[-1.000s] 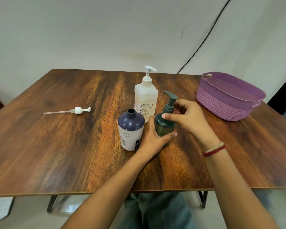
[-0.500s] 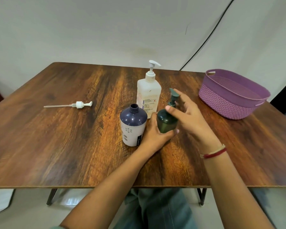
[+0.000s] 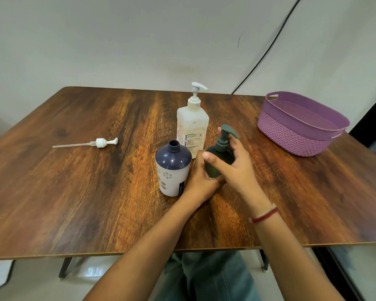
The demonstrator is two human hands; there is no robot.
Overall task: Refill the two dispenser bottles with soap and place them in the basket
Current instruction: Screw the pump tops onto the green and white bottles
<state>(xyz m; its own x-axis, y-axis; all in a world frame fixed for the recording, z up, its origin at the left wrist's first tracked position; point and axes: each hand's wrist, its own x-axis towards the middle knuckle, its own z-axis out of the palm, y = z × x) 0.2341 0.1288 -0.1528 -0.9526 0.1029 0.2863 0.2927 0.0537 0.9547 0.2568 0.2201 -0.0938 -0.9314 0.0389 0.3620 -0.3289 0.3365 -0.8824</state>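
Left hand (image 3: pixel 199 179) grips lower body of green dispenser bottle (image 3: pixel 220 154), upright on surface (image 3: pixel 74 192); right hand (image 3: pixel 232 168) curls round its shoulder below pump head. Uncapped navy-topped bottle (image 3: pixel 173 168) just left of left hand, white soap bottle (image 3: pixel 192 129) just behind both hands. Loose pump (image 3: pixel 101 142) lies far left; purple basket (image 3: pixel 300 135) well right of right hand

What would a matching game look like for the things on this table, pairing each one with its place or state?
Things:
1. green bottle
2. blue-topped bottle
3. white pump
4. purple basket

Places or states:
a. lying loose on the table, far left
b. held by the left hand and the right hand
c. standing at the right side of the table
d. standing with an open neck, no pump on it

Pairs: 1-b, 2-d, 3-a, 4-c.
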